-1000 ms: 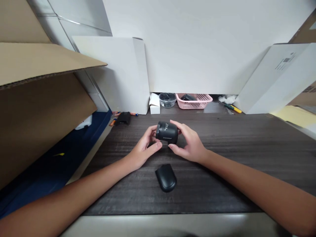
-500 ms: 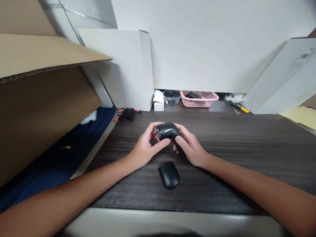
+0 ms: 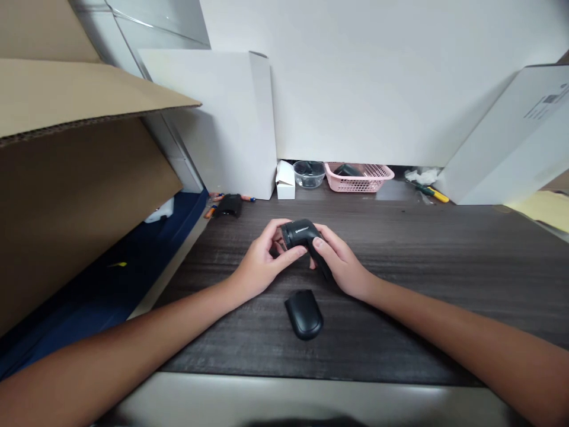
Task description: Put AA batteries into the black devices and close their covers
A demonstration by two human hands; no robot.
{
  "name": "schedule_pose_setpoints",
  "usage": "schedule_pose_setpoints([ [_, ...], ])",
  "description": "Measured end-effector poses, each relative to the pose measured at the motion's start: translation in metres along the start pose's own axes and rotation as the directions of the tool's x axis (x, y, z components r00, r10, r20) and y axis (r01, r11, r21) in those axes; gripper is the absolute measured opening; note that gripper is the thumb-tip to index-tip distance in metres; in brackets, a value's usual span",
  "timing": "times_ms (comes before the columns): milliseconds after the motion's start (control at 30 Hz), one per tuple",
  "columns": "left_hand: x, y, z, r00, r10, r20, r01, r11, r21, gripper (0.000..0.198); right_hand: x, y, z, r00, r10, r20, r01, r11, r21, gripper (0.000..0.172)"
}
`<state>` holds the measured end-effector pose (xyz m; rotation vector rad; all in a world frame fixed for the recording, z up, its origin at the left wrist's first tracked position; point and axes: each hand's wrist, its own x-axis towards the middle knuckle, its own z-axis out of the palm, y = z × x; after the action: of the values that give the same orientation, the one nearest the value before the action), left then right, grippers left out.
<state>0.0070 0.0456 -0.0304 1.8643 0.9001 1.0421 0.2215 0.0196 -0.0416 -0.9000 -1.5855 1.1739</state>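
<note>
Between my two hands is a black fabric shaver point(image 3: 299, 230) with a bent body, a ribbed ring at its left end and small white lettering on top. My left hand point(image 3: 265, 256) wraps the ribbed end, fingers behind and thumb along the lower side. Around the handle is my right hand point(image 3: 340, 261), its thumb pressed near the bend. The handle points down and to the right. On the table just below lies a smooth black rounded cover point(image 3: 304, 315), touched by neither hand. The far-side fingers are mostly hidden by the shaver.
Along the back of the dark wooden table point(image 3: 427, 332) stand a small white box point(image 3: 285, 180), a clear round bowl point(image 3: 309, 175) and a pink basket point(image 3: 358, 179) with black parts. A yellow-green screwdriver point(image 3: 433, 193) lies right. Orange-tipped items and a black piece point(image 3: 229, 204) lie left, near a cardboard box point(image 3: 80, 207).
My right thumb has shifted slightly up and left toward the bend of the shaver, and the shaver has turned a little. The black cover has stayed on the table.
</note>
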Motion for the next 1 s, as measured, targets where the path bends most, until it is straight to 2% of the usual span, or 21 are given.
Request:
schedule_pose_setpoints([
  [200, 0.0, 0.0, 0.003, 1.0, -0.012, -0.008, 0.012, 0.999, -0.033, 0.047, 0.007, 0.003, -0.004, 0.997, 0.072, 0.02, -0.072, 0.997, 0.033, 0.05],
  [267, 0.0, 0.002, 0.002, 0.999, 0.031, -0.014, -0.032, 0.999, -0.036, 0.052, 0.009, 0.004, -0.009, 0.999, -0.001, 0.049, 0.003, 0.999, -0.044, 0.048],
  [333, -0.001, 0.005, 0.001, 0.998, 0.063, -0.007, -0.063, 0.995, -0.072, 0.061, 0.009, 0.005, -0.017, 0.989, -0.128, 0.08, 0.141, 0.971, -0.192, 0.046],
  [400, -0.001, 0.005, -0.002, 0.998, 0.058, 0.016, -0.055, 0.986, -0.159, 0.075, 0.009, 0.005, -0.024, 0.954, -0.276, 0.115, 0.299, 0.877, -0.376, 0.052],
  [467, -0.001, 0.003, -0.003, 0.998, 0.014, 0.066, 0.004, 0.963, -0.268, 0.081, 0.009, 0.004, -0.03, 0.894, -0.42, 0.156, 0.432, 0.718, -0.546, 0.064],
  [567, -0.003, -0.003, -0.002, 0.979, -0.063, 0.194, 0.135, 0.913, -0.384, 0.065, 0.01, 0.002, -0.038, 0.785, -0.577, 0.228, 0.539, 0.454, -0.709, 0.077],
  [633, -0.004, -0.005, 0.0, 0.965, -0.083, 0.25, 0.187, 0.886, -0.425, 0.061, 0.012, 0.002, -0.042, 0.729, -0.63, 0.27, 0.563, 0.326, -0.76, 0.073],
  [733, -0.005, -0.003, 0.002, 0.965, -0.105, 0.239, 0.205, 0.873, -0.442, 0.061, 0.015, 0.003, -0.047, 0.697, -0.637, 0.33, 0.576, 0.223, -0.787, 0.058],
  [833, -0.004, 0.004, 0.001, 0.964, -0.14, 0.224, 0.224, 0.884, -0.411, 0.054, 0.014, 0.003, -0.05, 0.675, -0.653, 0.343, 0.576, 0.176, -0.799, 0.06],
  [1000, -0.004, 0.01, -0.004, 0.96, -0.112, 0.258, 0.205, 0.906, -0.37, 0.046, 0.014, 0.002, -0.05, 0.658, -0.727, 0.195, 0.526, 0.259, -0.81, 0.102],
])
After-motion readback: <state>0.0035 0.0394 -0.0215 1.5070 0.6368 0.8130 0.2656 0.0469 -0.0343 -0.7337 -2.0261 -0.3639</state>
